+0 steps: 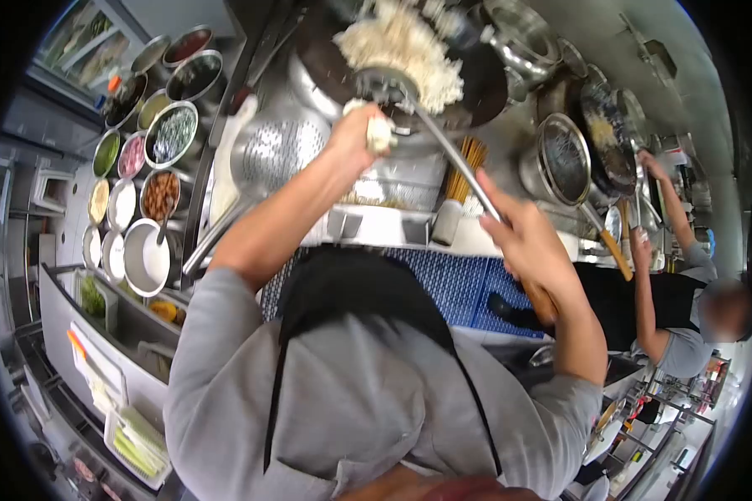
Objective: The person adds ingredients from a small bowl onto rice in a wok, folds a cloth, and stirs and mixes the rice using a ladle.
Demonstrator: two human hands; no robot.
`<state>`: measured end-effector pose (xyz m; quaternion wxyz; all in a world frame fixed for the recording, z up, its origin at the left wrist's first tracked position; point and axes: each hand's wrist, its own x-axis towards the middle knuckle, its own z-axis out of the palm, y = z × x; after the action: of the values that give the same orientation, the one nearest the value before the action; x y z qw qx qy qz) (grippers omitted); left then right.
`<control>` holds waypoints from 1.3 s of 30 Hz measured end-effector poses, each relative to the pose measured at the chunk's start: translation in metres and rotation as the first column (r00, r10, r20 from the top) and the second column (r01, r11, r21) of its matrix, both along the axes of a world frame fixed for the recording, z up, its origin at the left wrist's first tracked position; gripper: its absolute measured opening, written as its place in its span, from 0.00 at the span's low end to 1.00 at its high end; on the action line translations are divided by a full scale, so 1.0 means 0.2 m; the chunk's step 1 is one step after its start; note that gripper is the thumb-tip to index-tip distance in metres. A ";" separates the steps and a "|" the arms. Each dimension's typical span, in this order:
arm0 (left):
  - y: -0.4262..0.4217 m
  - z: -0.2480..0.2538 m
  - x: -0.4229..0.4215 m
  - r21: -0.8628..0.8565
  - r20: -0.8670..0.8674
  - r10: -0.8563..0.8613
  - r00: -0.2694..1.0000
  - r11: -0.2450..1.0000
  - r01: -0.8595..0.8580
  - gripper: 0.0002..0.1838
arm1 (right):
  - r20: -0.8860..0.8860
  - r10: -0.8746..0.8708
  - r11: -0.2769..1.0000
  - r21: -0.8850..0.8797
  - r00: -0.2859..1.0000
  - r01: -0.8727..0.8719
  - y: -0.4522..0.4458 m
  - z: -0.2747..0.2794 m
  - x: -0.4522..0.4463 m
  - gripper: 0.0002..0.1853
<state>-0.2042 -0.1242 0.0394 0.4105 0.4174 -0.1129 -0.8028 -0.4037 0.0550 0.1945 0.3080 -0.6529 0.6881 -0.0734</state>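
Note:
A dark wok (486, 93) at the top of the view holds a heap of white rice (405, 46), some of it blurred by motion. My left hand (359, 140) is closed on the wok's near edge, with a pale folded cloth (379, 134) in its grip. My right hand (528, 238) is wrapped round the long shaft of a metal ladle (453, 154); its wooden end sticks out below the hand. The ladle's bowl rests against the near side of the rice.
Left of the wok lies a large perforated skimmer (280, 150). Several bowls of ingredients (173, 134) stand farther left. A bamboo wok brush (468, 171) and a sieve over a pot (560, 159) are to the right. Another person (685, 309) works at a second wok (607, 138).

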 end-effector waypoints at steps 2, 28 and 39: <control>0.04 0.16 0.03 0.018 0.012 -0.079 0.997 0.997 0.078 0.02 | 0.006 0.019 0.997 0.076 1.000 -0.019 0.01 0.11 -0.03 0.32; 0.17 -0.16 0.02 -0.113 0.010 0.054 0.998 0.992 -0.053 0.05 | -0.238 -0.092 0.973 -0.226 0.967 0.037 -0.27 -0.33 0.01 0.31; -0.22 -0.12 0.00 -0.091 0.093 0.034 0.995 0.996 -0.025 0.04 | 0.839 0.378 0.764 -0.522 0.392 0.380 -0.42 -0.02 -0.05 0.25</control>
<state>-0.2050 -0.1688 0.0150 0.4348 0.4377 -0.1618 -0.7702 -0.4140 -0.0297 0.1896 0.3891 -0.5614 0.3285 -0.6524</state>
